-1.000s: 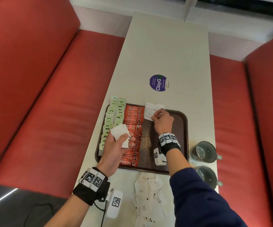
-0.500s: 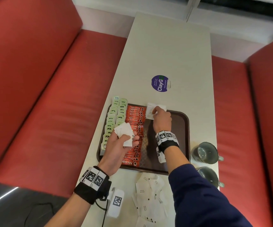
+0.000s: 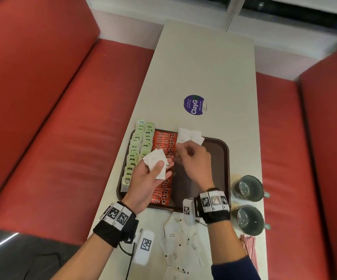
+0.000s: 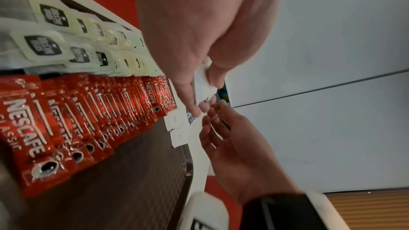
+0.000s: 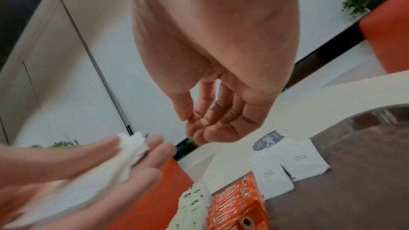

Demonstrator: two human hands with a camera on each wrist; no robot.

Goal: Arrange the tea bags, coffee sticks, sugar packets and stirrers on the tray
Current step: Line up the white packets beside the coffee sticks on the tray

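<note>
The brown tray [image 3: 225, 156] holds two columns of green tea bags [image 3: 140, 146] and a row of red coffee sticks [image 3: 163, 142]. Two white sugar packets [image 3: 188, 135] lie at its far edge, also seen in the right wrist view [image 5: 287, 163]. My left hand [image 3: 159, 165] hovers over the coffee sticks, gripping a stack of sugar packets [image 3: 155, 159] between thumb and fingers [image 4: 203, 83]. My right hand [image 3: 183, 151] hangs just right of that stack, fingers relaxed and empty [image 5: 199, 127].
Several loose sugar packets [image 3: 175, 249] lie on the table near me. Red-striped stirrers [image 3: 248, 247] sit at the near right, beside two dark cups [image 3: 247, 187] [image 3: 250, 219]. A purple sticker [image 3: 193, 105] marks the table beyond the tray.
My right hand has let go of the sugar packet at the tray's far edge and drawn back toward the stack in my left hand. The left hand has barely moved.
</note>
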